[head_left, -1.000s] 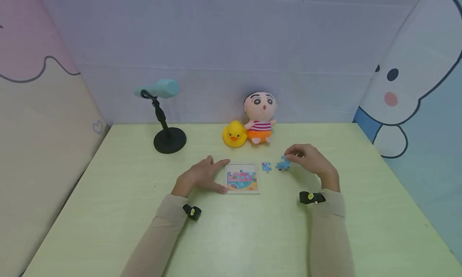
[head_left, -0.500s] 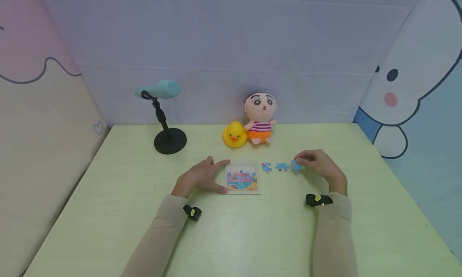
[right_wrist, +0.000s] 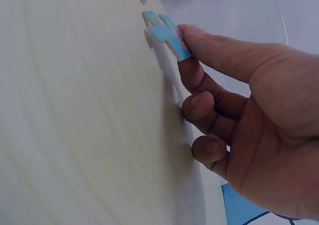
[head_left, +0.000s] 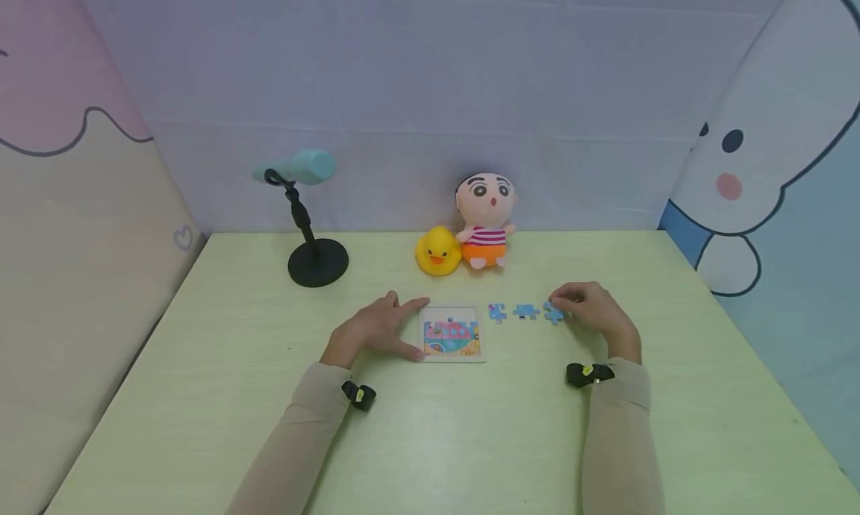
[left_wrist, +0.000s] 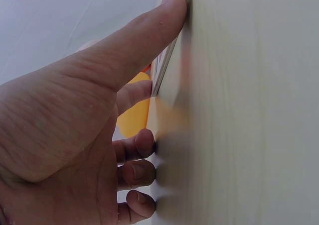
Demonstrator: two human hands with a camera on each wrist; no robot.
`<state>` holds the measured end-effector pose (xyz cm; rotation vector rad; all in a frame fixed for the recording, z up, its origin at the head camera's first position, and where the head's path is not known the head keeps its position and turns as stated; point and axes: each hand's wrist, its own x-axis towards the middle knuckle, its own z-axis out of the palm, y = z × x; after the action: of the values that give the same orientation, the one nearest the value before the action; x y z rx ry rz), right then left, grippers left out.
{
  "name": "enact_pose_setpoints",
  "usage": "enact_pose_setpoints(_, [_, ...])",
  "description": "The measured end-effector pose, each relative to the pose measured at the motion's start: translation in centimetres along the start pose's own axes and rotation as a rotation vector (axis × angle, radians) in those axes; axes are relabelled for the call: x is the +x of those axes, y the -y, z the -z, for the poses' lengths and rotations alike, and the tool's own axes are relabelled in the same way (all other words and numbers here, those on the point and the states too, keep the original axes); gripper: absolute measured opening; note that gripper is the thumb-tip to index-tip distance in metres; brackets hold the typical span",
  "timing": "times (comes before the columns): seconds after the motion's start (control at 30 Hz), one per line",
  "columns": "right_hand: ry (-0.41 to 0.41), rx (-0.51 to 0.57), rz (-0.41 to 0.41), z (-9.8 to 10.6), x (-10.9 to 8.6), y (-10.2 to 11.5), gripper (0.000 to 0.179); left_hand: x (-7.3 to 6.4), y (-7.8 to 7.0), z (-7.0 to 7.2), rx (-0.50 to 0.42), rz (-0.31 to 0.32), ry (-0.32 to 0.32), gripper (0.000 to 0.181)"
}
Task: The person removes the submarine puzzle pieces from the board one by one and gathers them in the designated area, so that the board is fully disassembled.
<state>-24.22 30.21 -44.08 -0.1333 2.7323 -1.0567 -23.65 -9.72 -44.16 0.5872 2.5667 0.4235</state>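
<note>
A small framed puzzle board [head_left: 482,351] lies on the table, partly filled with pink, teal and sandy pieces; its far strip is bare. My left hand [head_left: 376,327] rests at its left side, straight thumb and index finger spread to touch the two left corners. My right hand [head_left: 594,310] pinches a blue puzzle piece [right_wrist: 168,35] between thumb and index finger, low over the tabletop, its far edge tilted or resting; I cannot tell which. Left of it lie a second blue piece [head_left: 526,311] and a third piece [head_left: 496,312], apart from each other.
Behind the board sit a yellow rubber duck [head_left: 438,252] and a plush doll [head_left: 487,220]. At the back left stands a black stand [head_left: 318,263] carrying a light-blue cylinder [head_left: 302,167]. A pale cloth [head_left: 430,75] hangs along the table's back edge.
The right hand has let go of the second blue piece, moved right to a further one, and lowered it toward the table. The left hand and board have stayed in place.
</note>
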Motion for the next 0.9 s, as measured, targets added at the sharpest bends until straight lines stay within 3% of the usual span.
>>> enact_pose_setpoints(0.33, [-0.017,-0.031,0.002,0.2,-0.3,0.6,0.026,0.0,0.0,0.0,0.004,0.006,0.004,0.101])
enact_pose_setpoints(0.9, [0.061,-0.055,0.222,-1.5,1.6,4.9,0.018,-0.1,-0.1,0.1,0.008,-0.001,-0.002,0.101])
